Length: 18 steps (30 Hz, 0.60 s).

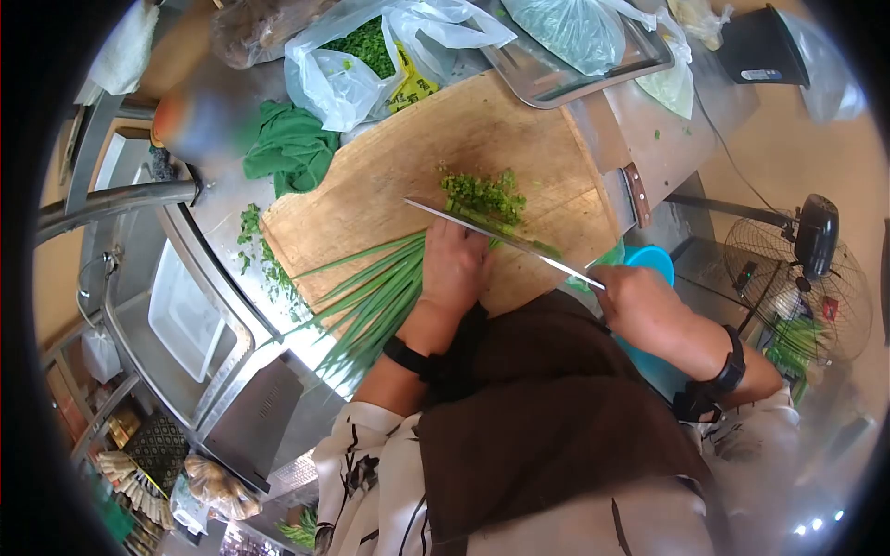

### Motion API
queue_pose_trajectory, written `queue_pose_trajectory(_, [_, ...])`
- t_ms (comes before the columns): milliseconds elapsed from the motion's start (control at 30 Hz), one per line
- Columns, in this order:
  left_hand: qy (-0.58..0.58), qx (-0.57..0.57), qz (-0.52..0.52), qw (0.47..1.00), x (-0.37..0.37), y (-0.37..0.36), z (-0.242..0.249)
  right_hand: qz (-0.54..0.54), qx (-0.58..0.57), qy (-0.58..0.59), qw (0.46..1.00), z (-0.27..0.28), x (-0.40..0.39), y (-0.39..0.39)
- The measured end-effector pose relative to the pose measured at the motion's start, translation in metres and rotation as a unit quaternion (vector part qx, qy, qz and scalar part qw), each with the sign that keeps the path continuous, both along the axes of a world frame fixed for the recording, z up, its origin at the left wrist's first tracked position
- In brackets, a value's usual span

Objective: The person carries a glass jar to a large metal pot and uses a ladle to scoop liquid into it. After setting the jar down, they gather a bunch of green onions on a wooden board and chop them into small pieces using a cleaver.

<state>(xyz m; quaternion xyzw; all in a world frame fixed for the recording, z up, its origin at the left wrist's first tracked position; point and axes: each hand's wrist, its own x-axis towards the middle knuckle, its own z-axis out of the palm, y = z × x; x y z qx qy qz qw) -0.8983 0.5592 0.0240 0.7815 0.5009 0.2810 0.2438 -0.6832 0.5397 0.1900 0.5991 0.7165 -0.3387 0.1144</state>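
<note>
A bundle of long green onions (pixel 378 285) lies across the wooden cutting board (pixel 371 171), its loose ends hanging over the near left edge. My left hand (pixel 452 267) is closed around the bundle close to the blade. In my right hand (pixel 640 301) is the handle of a knife (pixel 505 239), its long blade slanting across the onions just beyond my left fingers. A small heap of chopped green onion (pixel 484 193) sits on the far side of the blade. Some cut bits cling along the blade.
Behind the board are a plastic bag of chopped greens (pixel 362 51), a metal tray (pixel 593 88) and a green cloth (pixel 295 148). Another knife (pixel 636 195) lies at the board's right edge. A sink (pixel 176 306) is at left, a fan (pixel 797 269) at right.
</note>
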Motion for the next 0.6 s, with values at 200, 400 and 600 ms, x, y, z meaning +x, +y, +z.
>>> queue_pose_trajectory(200, [0.007,-0.012,0.002,1.000,0.001,-0.002,0.001,0.036,-0.037,-0.053,0.997,-0.058,-0.010,0.008])
queue_pose_trajectory(400, [0.027,-0.018,-0.007,0.999,-0.001,-0.001,0.012,0.051,0.037,-0.004,0.998,-0.085,-0.028,0.027])
queue_pose_trajectory(600, [0.009,-0.012,-0.003,1.000,-0.002,-0.005,0.004,0.000,0.015,0.004,1.000,-0.012,0.001,0.003])
